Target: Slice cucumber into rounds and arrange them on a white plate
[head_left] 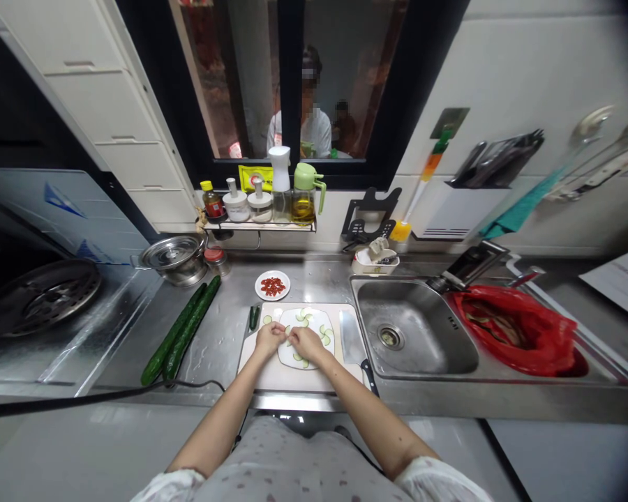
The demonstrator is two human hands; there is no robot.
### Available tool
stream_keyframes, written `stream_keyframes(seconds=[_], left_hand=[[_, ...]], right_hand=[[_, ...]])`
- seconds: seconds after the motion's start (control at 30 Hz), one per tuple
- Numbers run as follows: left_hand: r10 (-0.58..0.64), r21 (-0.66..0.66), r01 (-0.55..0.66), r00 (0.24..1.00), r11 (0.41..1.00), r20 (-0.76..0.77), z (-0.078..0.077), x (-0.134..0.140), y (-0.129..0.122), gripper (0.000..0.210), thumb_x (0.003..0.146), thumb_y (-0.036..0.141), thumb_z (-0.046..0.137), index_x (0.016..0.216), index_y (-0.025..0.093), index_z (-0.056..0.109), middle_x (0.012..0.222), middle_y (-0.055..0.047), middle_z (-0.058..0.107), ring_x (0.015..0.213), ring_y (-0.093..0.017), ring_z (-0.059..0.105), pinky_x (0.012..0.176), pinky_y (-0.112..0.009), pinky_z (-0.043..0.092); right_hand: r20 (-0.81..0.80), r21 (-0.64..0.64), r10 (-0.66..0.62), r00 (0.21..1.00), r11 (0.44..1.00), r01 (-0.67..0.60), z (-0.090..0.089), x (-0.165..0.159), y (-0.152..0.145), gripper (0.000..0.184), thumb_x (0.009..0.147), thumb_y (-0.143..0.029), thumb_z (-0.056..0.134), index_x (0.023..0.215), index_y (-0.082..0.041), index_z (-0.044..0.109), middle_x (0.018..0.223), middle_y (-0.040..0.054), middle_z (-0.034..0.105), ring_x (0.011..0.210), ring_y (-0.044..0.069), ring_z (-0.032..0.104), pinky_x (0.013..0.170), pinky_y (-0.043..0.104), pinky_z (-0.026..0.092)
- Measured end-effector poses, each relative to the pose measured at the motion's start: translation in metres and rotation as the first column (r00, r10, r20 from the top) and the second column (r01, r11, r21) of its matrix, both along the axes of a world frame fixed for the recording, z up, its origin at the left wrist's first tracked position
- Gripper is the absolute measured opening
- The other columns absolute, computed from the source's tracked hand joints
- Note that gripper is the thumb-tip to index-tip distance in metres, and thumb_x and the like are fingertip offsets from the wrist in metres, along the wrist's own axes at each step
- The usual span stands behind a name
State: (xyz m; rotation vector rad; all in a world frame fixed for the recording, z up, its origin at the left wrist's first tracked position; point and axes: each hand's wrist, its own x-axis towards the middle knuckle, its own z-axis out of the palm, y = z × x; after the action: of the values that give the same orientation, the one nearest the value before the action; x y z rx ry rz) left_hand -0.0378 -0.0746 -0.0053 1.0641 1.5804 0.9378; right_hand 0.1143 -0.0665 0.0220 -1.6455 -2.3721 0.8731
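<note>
Plate (317, 319) of cucumber slices (325, 339) sits on cutting board (277, 378); left hand (270, 339) and right hand (304, 342) meet over its 9 o'clock side, fingertips bunched, can't tell on what; knife (351, 338) at 3 o'clock, probably parked clear of fingers.

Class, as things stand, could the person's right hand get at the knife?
Probably yes: the knife lies to the right of the plate, with nothing seen lying over it. The right hand, now over the plate, would seemingly have a free way across.
</note>
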Motion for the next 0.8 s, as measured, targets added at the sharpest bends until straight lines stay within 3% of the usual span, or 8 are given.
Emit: stream_keyframes(seconds=[0.23,0.53,0.8], left_hand=[[-0.061,0.001,0.066,0.931,0.998,-0.359,0.002,0.001,0.004,0.019,0.064,0.010,0.063,0.081,0.017,0.065,0.067,0.002,0.063,0.068,-0.012,0.059,0.065,-0.020,0.039],[-0.068,0.024,0.089,0.886,0.996,-0.458,0.009,0.004,0.002,0.025,0.068,0.009,0.058,0.090,0.018,0.066,0.072,0.000,0.063,0.072,-0.015,0.058,0.066,-0.022,0.037],[-0.167,0.053,0.269,0.727,0.962,-0.666,0.015,0.001,-0.004,0.022,0.079,0.020,0.057,0.096,0.024,0.070,0.091,-0.005,0.059,0.082,-0.016,0.056,0.068,-0.024,0.036]], right_hand=[[0.109,0.044,0.034,0.993,0.998,-0.039,-0.003,-0.004,0.003,0.022,0.090,-0.027,0.044,0.092,-0.020,0.064,0.093,0.0061,0.067,0.086,0.017,0.059,0.066,0.024,0.033],[0.167,0.093,0.018,0.986,0.995,-0.034,-0.002,-0.011,0.002,0.018,0.090,-0.026,0.044,0.096,-0.020,0.060,0.098,0.0074,0.065,0.088,0.018,0.059,0.068,0.025,0.035],[0.152,0.141,0.024,0.988,0.989,-0.045,-0.004,-0.011,-0.004,0.026,0.091,-0.022,0.041,0.113,-0.021,0.054,0.106,0.0073,0.063,0.094,0.019,0.057,0.071,0.027,0.037]])
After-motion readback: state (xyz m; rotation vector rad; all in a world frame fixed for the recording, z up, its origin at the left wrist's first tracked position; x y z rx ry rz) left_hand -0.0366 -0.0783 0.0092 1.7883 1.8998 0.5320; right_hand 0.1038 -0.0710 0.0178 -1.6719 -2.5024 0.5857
